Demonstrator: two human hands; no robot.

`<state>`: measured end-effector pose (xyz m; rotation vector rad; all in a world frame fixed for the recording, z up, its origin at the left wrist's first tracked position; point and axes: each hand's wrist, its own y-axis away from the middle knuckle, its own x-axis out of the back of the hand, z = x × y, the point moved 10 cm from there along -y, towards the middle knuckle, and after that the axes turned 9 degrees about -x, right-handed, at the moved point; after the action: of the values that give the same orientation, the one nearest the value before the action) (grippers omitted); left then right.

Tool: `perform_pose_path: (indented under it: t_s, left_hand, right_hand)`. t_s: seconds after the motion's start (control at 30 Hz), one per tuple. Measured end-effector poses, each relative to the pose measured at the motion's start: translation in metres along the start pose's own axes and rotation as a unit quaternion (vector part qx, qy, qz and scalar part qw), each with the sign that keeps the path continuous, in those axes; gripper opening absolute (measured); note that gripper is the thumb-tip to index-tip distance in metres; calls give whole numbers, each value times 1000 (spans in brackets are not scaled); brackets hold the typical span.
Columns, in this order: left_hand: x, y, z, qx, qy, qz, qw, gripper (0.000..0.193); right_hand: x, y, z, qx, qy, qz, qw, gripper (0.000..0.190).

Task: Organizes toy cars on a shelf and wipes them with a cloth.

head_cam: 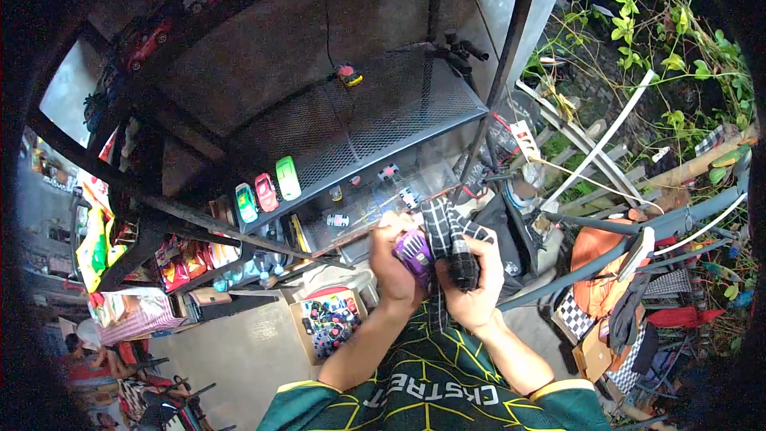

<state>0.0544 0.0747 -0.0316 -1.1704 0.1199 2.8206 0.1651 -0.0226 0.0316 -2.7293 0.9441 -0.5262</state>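
Held in my left hand [395,269] is a purple toy car [413,254] with pale stripes. My right hand [476,284] grips a black-and-white checked cloth [449,239], bunched close beside the car. Whether the cloth touches the car I cannot tell. Before me stands a black metal mesh shelf [383,102]. Along its left front edge sit a green and white toy car [246,203], a red toy car [266,191] and a bright green toy car [288,178]. Another small toy [349,75], red and yellow, rests farther back. Several more toy cars [338,219] are on the lower tier.
A cardboard box [305,335] full of small toys stands on the floor at left. Snack packets [191,260] fill a rack beside the shelf. To the right are a power strip [525,140], metal tubes [622,233], an orange bag [601,263] and climbing plants [676,60].
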Motion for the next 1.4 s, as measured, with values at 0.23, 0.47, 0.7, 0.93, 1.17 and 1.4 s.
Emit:
perform_pose_path:
  t_s: [0.23, 0.47, 0.7, 0.93, 1.17, 1.4]
  left_hand:
    - [-29, 2, -25, 232, 238, -91, 939, 68]
    - [-18, -7, -18, 131, 141, -71, 979, 57]
    - [-44, 5, 2, 124, 36, 10, 992, 27]
    - [-50, 16, 4, 54, 37, -89, 994, 15]
    - [-66, 21, 9, 101, 91, -143, 980, 46]
    - [-12, 40, -13, 101, 130, 12, 986, 50]
  right_hand:
    - [-11, 13, -29, 115, 42, -56, 991, 66]
    - [-3, -7, -33, 93, 60, 12, 994, 51]
    - [2, -14, -53, 137, 76, 12, 988, 59]
    - [15, -26, -37, 47, 50, 30, 997, 36]
    - [4, -6, -83, 192, 104, -1, 976, 61]
    - [10, -21, -68, 91, 47, -2, 995, 55]
